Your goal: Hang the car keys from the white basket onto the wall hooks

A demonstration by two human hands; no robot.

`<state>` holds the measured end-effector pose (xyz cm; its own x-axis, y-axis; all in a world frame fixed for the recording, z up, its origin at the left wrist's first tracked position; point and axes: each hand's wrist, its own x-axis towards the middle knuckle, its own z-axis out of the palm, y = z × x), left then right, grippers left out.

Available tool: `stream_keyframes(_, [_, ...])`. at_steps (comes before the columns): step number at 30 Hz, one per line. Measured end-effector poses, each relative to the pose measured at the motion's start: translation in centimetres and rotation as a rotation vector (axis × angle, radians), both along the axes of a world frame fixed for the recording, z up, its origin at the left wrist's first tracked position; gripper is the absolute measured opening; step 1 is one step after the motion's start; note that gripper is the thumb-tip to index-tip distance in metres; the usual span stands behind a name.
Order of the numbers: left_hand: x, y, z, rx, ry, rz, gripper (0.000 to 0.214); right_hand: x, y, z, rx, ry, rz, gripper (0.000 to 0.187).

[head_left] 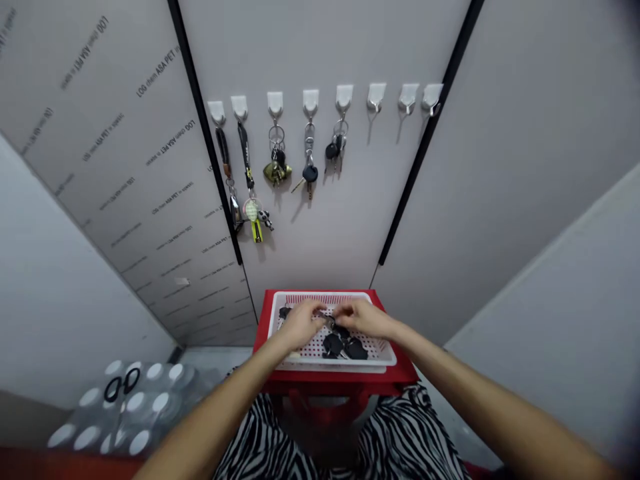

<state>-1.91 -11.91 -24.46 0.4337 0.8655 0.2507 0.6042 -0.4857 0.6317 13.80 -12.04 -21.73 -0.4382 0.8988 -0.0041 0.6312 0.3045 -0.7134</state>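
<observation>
Altogether, eight hooks (311,100), five hung keychains (277,170), two hands (302,325) over basket (313,347)

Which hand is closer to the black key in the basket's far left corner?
Left. The left hand is just beside that black key; the right hand is farther right.

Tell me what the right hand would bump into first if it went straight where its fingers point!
Most likely the left hand opposite the right hand, though the small dark item between them could come first; depth is unclear.
</observation>
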Motion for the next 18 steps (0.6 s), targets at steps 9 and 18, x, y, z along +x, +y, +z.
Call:
stream_keyframes(9, [0.6, -0.9, -1.8, -0.192, 0.117, -0.128, 0.042, 0.2, -1.3, -2.3, 0.305, -0.362, -0.080, 0.036])
stream_keyframes(18, [0.1, -1.1, -1.4, -0.252, 0.108, -0.183, 0.024, -0.4, -1.1, -2.4, 0.379, -0.292, -0.182, 0.018])
